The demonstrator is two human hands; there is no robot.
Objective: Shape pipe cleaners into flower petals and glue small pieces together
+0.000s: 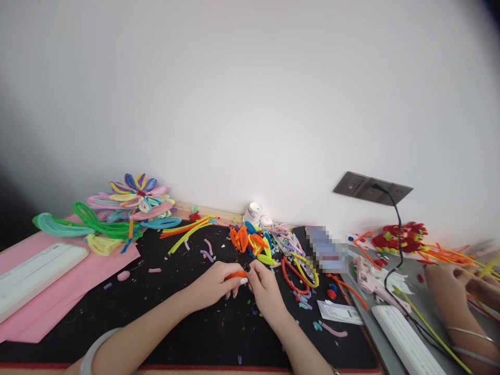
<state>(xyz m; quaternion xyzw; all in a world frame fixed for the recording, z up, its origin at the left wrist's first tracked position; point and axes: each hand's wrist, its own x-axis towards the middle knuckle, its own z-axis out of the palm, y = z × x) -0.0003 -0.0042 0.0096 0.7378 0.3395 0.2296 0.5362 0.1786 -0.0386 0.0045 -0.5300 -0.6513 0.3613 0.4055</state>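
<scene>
Over the middle of the black mat (pixel 187 333), my left hand (pixel 214 284) and my right hand (pixel 265 286) meet fingertip to fingertip. An orange pipe cleaner piece (pixel 236 275) is pinched in my left hand, and its right end reaches the fingers of my right hand. Both hands are closed around it, so much of it is hidden. Just beyond them lie orange looped pipe cleaners (pixel 239 238) and yellow loops (pixel 266 258). A red loop (pixel 292 278) rests to the right of my right hand.
A large pipe cleaner flower (pixel 138 195) and pink sheets (pixel 47 312) occupy the left. A white cup (pixel 253 212) stands by the wall. Clippings litter the mat. To the right are a phone (pixel 326 250), a glue gun (pixel 375 284), its cable and another person's hands (pixel 449 286).
</scene>
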